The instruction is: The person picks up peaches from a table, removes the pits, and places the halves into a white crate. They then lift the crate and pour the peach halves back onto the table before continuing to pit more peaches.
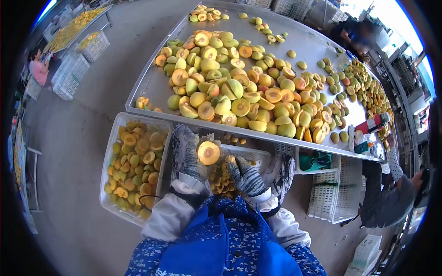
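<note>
My left hand [189, 161], in a grey knitted glove, holds a halved yellow peach [208, 152] with its cut face turned up. My right hand [247, 176], in a striped grey glove, is just right of that half, its fingers curled. Whatever they grip, if anything, is hidden. Below both hands, between my knees, a pale container [263, 158] holds many small brown peach pits [223, 181]. At my left stands a white crate [107, 171] full of peach halves [138, 161].
A metal table [146, 76] in front carries a large heap of halved peaches [239, 87]. A red box [372, 123] lies at its right end. White crates [324, 193] stand at right. Co-workers sit at the right [391, 198], far right side [354, 37] and far left [40, 69].
</note>
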A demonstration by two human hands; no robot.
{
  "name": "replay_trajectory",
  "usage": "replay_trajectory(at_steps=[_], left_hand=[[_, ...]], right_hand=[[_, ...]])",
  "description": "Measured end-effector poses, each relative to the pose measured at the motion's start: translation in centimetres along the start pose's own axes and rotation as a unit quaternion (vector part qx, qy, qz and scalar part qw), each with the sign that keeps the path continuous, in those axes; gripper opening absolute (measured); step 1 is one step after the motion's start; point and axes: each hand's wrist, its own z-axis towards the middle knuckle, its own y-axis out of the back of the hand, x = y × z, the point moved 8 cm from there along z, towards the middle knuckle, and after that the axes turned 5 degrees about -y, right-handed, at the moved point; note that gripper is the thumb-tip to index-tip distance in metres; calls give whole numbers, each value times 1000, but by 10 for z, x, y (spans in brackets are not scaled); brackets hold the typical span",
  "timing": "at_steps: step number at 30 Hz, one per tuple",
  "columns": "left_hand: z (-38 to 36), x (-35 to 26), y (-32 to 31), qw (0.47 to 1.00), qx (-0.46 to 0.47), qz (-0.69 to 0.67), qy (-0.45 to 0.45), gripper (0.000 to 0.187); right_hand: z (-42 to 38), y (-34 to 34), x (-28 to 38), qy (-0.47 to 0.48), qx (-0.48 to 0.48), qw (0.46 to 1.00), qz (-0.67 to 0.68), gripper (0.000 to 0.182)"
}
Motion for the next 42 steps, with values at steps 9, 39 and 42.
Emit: replay_trajectory(at_steps=[9,39,42], left_hand=[[-3,40,5,997,68,34,-5,26],[-25,44,-6,764,96,564,-299,27],[-2,73,19,857,74,481,-170,21]], right_hand=[[2,-14,-12,-13,17,995,101,30],[0,-51,-52,-102,20,995,9,26],[-2,-48,-48,-117,32,992,26,28]])
